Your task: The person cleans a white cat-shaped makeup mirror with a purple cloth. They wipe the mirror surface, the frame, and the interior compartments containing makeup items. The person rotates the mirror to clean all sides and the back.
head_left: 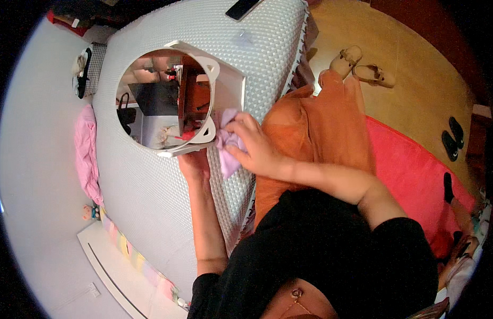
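A round mirror (151, 95) on a white stand (233, 85) is held up over the bed, its glass reflecting dark and red furniture. My left hand (193, 165) supports it from below at the stand's lower edge, with the fingers mostly hidden behind it. Bunched in my right hand (254, 146) is a lilac cloth (229, 159), which lies against the stand's near side, right of the mirror. That hand's fingers are curled round the cloth.
The bed has a pale quilted cover (161, 204). A dark phone (243, 8) lies at its far end. Pink fabric (87, 154) and a small plush toy (89, 212) line the left edge. Beige sandals (374, 75), black slippers (451, 141) and a red mat (406, 175) are on the right.
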`<state>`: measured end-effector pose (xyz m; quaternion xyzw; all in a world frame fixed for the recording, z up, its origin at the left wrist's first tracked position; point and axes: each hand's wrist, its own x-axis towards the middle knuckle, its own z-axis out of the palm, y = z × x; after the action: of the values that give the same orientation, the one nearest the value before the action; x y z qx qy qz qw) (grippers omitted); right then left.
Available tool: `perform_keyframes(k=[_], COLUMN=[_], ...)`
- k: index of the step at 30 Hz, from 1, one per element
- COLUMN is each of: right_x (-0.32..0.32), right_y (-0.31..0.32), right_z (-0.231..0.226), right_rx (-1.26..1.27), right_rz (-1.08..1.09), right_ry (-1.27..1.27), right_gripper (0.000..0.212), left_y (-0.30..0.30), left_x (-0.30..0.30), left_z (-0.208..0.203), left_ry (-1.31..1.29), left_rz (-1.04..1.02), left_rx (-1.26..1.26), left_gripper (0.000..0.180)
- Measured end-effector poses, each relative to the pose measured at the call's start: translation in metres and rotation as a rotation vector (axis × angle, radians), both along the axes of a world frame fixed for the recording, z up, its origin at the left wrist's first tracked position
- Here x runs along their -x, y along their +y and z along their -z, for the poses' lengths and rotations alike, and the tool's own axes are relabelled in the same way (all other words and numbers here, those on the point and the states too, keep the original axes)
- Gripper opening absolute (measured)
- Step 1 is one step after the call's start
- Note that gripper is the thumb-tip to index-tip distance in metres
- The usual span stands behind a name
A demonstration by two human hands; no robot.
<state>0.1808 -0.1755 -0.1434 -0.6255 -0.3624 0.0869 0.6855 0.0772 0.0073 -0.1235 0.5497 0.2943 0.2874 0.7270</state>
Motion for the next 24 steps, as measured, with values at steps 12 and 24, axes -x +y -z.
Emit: perform_keyframes(k=[12, 24], right_x=[-0.006, 0.005], right_y=[-0.02, 0.009], right_z=[-0.017, -0.024], right_rx=[0.078, 0.314], right_rz=[-0.042, 0.102], right_ry=[0.085, -0.113], right_gripper=[0.074, 0.084], left_y=[0.057, 0.074], left_x=[0.007, -0.028], left_z=[-0.001, -0.005], left_ry=[-0.082, -0.096], left_rz=[0.013, 0.187], left_rx=[0.058, 0.322], left_gripper=[0.058, 0.042])
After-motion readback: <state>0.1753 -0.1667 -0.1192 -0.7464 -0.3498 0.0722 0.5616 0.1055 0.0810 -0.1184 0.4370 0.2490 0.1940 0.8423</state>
